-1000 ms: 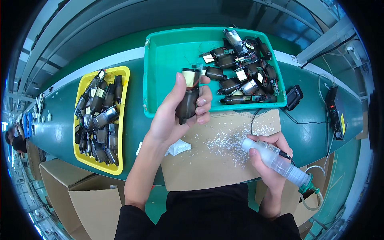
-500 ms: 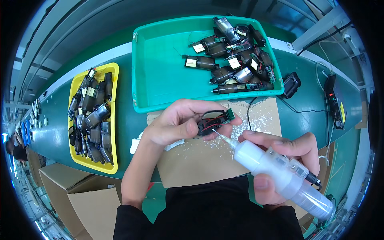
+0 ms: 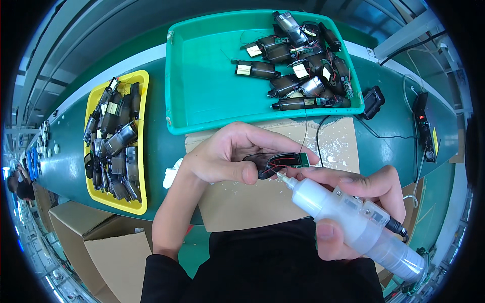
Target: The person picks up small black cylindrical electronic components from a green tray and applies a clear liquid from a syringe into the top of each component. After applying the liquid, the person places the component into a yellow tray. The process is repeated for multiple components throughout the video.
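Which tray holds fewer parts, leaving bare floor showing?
The green tray: its parts crowd the right end, the left half bare. The yellow tray is packed full.

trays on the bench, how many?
2. A yellow tray at the left, packed with dark motor parts, and a larger green tray at top centre, its parts piled in its right half. None look hidden.

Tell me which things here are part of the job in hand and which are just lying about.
In use:
left hand holding small motor assembly
right hand holding translucent dispenser syringe
cardboard mat

Lying about:
green tray
yellow tray
black box
cardboard boxes
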Demonstrator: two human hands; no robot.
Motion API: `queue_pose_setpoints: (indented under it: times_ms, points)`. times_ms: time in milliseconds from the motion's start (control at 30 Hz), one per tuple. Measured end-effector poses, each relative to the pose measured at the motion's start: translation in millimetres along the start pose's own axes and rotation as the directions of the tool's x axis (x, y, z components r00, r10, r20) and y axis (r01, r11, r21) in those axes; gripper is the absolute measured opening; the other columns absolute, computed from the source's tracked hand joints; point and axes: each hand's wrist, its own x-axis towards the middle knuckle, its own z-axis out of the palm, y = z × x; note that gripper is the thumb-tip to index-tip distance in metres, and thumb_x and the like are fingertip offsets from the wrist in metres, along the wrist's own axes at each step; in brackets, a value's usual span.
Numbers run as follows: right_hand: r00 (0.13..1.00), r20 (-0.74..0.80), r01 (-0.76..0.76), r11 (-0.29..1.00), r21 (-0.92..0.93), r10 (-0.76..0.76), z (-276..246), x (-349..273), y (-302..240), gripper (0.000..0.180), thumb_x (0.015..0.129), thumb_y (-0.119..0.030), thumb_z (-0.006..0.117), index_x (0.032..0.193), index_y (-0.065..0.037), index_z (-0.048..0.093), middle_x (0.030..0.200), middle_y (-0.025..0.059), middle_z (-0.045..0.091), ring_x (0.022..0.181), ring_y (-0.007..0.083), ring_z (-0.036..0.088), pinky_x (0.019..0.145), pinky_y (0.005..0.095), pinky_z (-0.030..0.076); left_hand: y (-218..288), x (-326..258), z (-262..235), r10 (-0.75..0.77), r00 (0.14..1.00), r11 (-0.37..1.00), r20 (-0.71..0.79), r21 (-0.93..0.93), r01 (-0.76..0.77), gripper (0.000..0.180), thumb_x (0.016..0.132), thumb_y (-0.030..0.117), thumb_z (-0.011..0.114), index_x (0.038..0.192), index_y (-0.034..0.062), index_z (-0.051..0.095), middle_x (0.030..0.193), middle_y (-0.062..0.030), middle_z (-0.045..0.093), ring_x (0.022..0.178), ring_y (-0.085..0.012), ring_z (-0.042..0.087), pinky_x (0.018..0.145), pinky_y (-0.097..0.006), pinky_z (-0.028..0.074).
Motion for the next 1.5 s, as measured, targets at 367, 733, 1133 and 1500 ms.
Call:
queue_pose_setpoints:
  times_ms: [367,733,1133,1500]
  points:
    - [0.993,0.03,-0.112,0.991,-0.066,0.115,-0.8,-0.2,-11.4,0.043,0.083,-0.009,0.064,0.103,0.002,0.028,0.103,0.0294,0.06,0.103,0.0394,0.06,0.092,0.0472,0.047,-2.5,0.7,-6.0,0.008,0.999,1.0,0.054,-0.016,-0.007,0.084,0.063,0.046,0.082,0.112,-0.0165,0.055,0.11,-0.0264,0.06,0.103,-0.0294,0.061,0.09,-0.038,0.048]
    - [0.984,0.002,-0.177,0.972,-0.156,0.179,6.1,-1.4,-17.4,0.047,0.081,-0.009,0.068,0.103,0.001,0.028,0.105,0.0299,0.06,0.104,0.0364,0.06,0.093,0.0438,0.046,-0.4,2.5,-4.4,0.007,0.999,1.0,0.039,0.001,-0.007,0.075,0.061,0.038,0.086,0.109,-0.0114,0.056,0.106,-0.0189,0.061,0.099,-0.026,0.06,0.086,-0.036,0.048]
    - [0.982,0.001,-0.189,0.98,-0.061,0.19,5.5,-2.9,-16.5,0.045,0.08,-0.005,0.066,0.104,0.001,0.027,0.109,0.0296,0.058,0.108,0.0376,0.058,0.094,0.0434,0.046,-4.2,2.5,-7.0,0.058,0.996,0.998,0.065,-0.025,-0.056,0.072,0.061,0.035,0.087,0.107,-0.0124,0.057,0.105,-0.0206,0.062,0.095,-0.0249,0.06,0.083,-0.034,0.048]
    - [0.978,0.028,-0.204,0.976,-0.078,0.206,4.2,-3.0,-16.7,0.043,0.082,-0.006,0.063,0.103,0.001,0.025,0.108,0.0287,0.059,0.107,0.04,0.058,0.095,0.0476,0.045,-10.1,1.6,-8.1,0.095,0.994,0.995,0.054,-0.046,-0.093,0.072,0.061,0.035,0.087,0.107,-0.0129,0.058,0.105,-0.0234,0.063,0.093,-0.0268,0.06,0.08,-0.037,0.048]
